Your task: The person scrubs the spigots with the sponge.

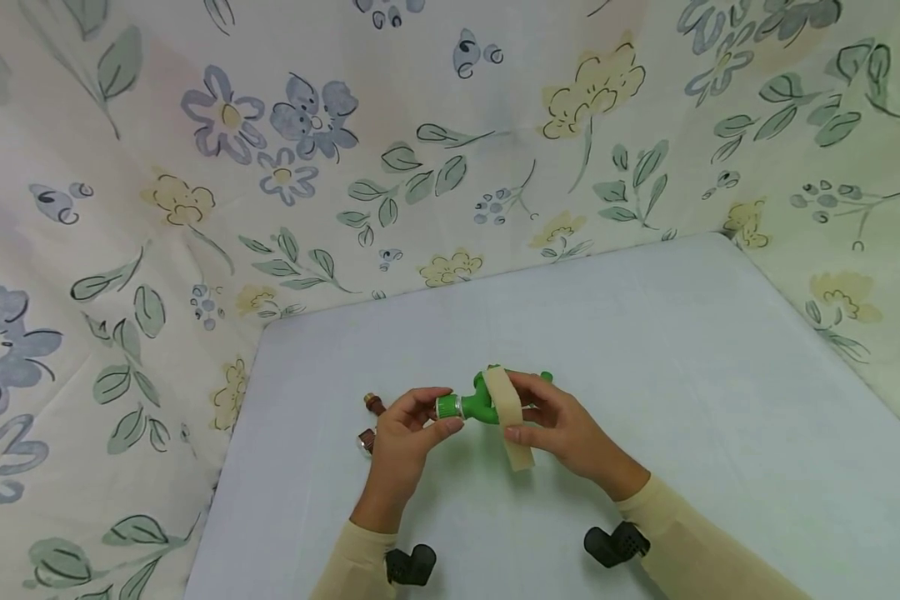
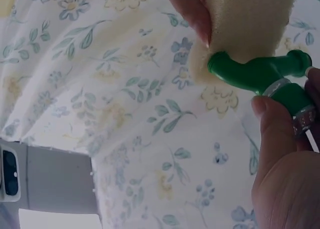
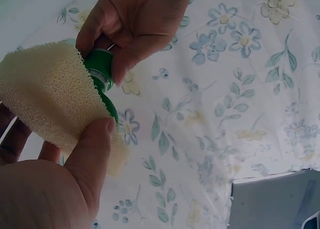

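Note:
My left hand (image 1: 405,437) pinches the ribbed end collar of a green Y-shaped hose splitter (image 1: 482,408) between thumb and fingers. The left wrist view shows the two curved branches of the splitter (image 2: 245,74), a silver ring and a shiny metal end. A cream, porous sponge pad (image 1: 507,408) is in my right hand (image 1: 570,429), thumb on the near face and fingers behind. This sponge (image 3: 55,89) lies across the splitter's branches and partly hides them. A small green tip shows beyond my right fingers.
Behind my left hand, a brown piece (image 1: 375,404) with a brass-coloured end and a brown, silver-ended part (image 1: 367,440) lie on the white tabletop (image 1: 645,333). Floral cloth (image 1: 420,192) hangs along the table's far and side edges.

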Demonstrator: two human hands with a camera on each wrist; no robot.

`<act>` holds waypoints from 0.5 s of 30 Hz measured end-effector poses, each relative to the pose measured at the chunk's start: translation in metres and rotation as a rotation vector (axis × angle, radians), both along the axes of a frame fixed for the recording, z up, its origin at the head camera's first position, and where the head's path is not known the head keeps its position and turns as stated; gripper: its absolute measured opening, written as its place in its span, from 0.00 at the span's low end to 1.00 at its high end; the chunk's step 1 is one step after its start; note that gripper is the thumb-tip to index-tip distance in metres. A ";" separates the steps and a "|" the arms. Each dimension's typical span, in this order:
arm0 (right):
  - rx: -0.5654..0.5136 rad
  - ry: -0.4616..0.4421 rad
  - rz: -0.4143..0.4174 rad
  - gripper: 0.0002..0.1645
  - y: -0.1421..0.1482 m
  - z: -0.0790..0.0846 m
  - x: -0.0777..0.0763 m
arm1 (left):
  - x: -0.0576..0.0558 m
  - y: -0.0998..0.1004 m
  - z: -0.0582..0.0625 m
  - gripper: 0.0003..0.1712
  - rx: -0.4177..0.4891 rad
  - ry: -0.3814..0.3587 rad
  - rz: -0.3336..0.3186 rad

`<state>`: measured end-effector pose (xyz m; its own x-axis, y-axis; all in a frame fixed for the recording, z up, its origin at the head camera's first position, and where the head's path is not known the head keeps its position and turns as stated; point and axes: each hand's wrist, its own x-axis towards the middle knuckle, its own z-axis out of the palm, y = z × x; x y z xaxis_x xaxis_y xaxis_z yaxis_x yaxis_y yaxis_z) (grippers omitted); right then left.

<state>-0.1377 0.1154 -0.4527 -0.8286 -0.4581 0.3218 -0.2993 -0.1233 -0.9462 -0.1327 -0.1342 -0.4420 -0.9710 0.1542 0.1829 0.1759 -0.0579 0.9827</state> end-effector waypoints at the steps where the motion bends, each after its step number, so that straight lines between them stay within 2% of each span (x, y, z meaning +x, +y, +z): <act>1: 0.006 0.002 -0.003 0.38 0.000 -0.001 0.000 | 0.000 0.000 0.000 0.26 0.005 -0.007 -0.008; 8: 0.034 0.009 -0.044 0.37 0.000 -0.005 -0.002 | 0.002 0.000 0.000 0.25 0.024 -0.015 -0.035; 15: 0.100 0.003 -0.116 0.37 -0.002 0.021 0.007 | 0.006 0.003 0.006 0.24 0.021 -0.008 -0.056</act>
